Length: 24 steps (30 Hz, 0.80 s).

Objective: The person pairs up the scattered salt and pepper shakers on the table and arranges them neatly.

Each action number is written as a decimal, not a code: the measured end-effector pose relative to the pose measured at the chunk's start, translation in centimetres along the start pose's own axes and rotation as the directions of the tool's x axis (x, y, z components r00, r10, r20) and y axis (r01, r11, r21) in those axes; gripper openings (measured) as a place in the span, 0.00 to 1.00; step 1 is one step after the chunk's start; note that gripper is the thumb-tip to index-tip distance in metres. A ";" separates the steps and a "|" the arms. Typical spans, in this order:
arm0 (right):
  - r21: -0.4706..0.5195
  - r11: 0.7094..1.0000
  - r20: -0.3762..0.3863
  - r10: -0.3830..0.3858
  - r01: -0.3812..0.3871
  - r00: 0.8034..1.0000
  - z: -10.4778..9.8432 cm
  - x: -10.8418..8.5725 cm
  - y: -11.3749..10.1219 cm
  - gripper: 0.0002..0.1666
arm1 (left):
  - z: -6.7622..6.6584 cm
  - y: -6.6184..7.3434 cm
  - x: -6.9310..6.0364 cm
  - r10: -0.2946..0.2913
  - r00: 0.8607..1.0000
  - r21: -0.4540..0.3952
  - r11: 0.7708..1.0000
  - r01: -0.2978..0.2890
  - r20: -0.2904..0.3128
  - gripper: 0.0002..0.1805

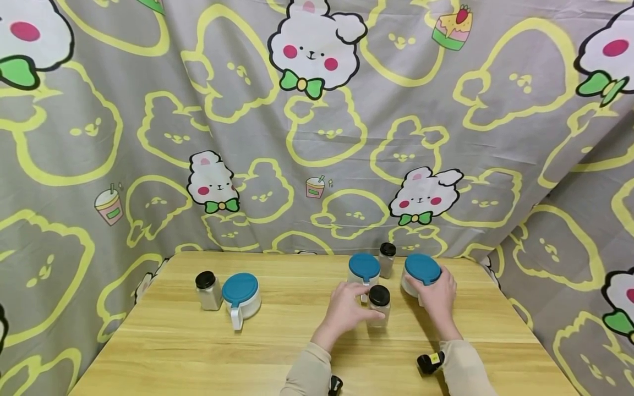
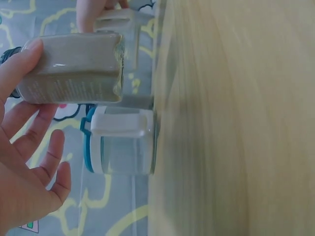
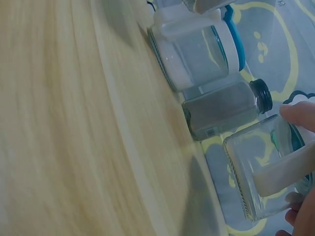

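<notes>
My left grip (image 1: 346, 310) pinches a black-capped jar (image 2: 74, 73) between thumb and fingers, the remaining fingers spread loosely away from it; that jar is close to upright just above the worktop (image 1: 173, 363), filled with something greyish-brown; my right grip (image 1: 438, 291) is curled round a blue-lidded jar (image 1: 421, 269), thumb at its lid, and the wrist views show its base clear of the worktop too; just behind what my left grip carries stands a second blue-lidded jar (image 1: 364, 265), its handle turned towards me; a second black-capped jar (image 1: 387, 264) stands near the back edge, between the two blue lids; well off to my left, a third black-capped jar (image 1: 209, 297) stands just beside a third blue-lidded jar (image 1: 242, 297), whose white handle points my way; beige sleeves (image 1: 309, 369) cover my forearms, and grey fabric (image 1: 327, 151) with yellow outlines and white cartoon animals hangs behind the worktop.
</notes>
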State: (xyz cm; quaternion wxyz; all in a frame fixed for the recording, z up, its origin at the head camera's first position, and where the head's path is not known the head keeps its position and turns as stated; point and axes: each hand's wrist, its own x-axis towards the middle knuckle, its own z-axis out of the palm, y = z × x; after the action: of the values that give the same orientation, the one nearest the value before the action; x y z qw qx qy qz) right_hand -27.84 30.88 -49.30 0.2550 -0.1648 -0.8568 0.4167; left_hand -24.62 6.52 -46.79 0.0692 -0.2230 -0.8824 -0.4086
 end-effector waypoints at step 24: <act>0.031 0.999 -0.014 -0.031 0.031 0.999 -1.0 -3.5 -2.0 0.58 | -2.5 -1.8 -0.6 0.025 1.000 0.071 0.997 -0.025 0.009 0.37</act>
State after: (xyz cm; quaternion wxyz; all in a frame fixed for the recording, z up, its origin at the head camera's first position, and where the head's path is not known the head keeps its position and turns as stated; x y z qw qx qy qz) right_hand -24.55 28.53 -48.22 0.2697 -0.1503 -0.8509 0.4249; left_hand -25.07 3.47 -46.58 0.0786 -0.2331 -0.8938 -0.3749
